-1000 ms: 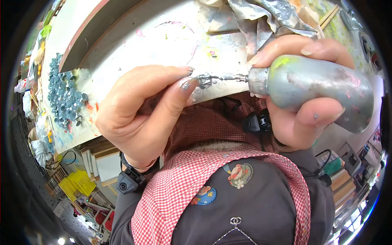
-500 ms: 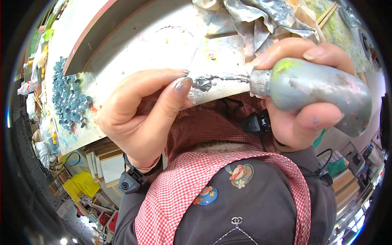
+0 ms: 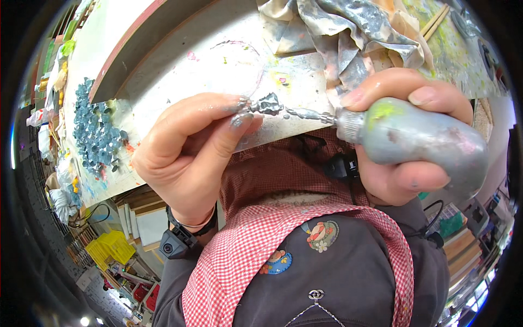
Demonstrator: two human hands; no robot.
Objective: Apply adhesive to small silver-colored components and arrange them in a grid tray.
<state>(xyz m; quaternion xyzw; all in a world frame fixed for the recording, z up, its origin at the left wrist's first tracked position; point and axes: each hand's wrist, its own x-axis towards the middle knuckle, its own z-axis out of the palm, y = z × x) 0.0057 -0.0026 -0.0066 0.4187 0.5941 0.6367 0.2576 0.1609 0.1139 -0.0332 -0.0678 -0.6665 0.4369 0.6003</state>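
My left hand [image 3: 190,141] pinches a small, glossy silver-grey piece [image 3: 267,103] between thumb and forefinger; grey paint coats those fingertips. My right hand [image 3: 392,182] is wrapped round a grey, paint-smeared squeeze bottle [image 3: 425,141], which lies nearly level with its ribbed collar toward the left. From the collar a thin, paint-coated nozzle [image 3: 308,114] points at the piece, its tip just short of it. Both are held over the near edge of the white, stained worktable [image 3: 223,68]. What the fingers cover of the piece is hidden.
A heap of small blue-grey pieces [image 3: 97,131] lies at the table's left. Behind my left hand stands a curved grey strip with a reddish edge [image 3: 139,49]. A crumpled, paint-stained cloth [image 3: 348,38] is at the back right, near wooden sticks [image 3: 436,22]. A yellow basket [image 3: 111,248] is lower left.
The bottle has come down slightly and drawn a little away from the piece. The small piece has turned and now sits a bit higher, with a gap to the nozzle tip.
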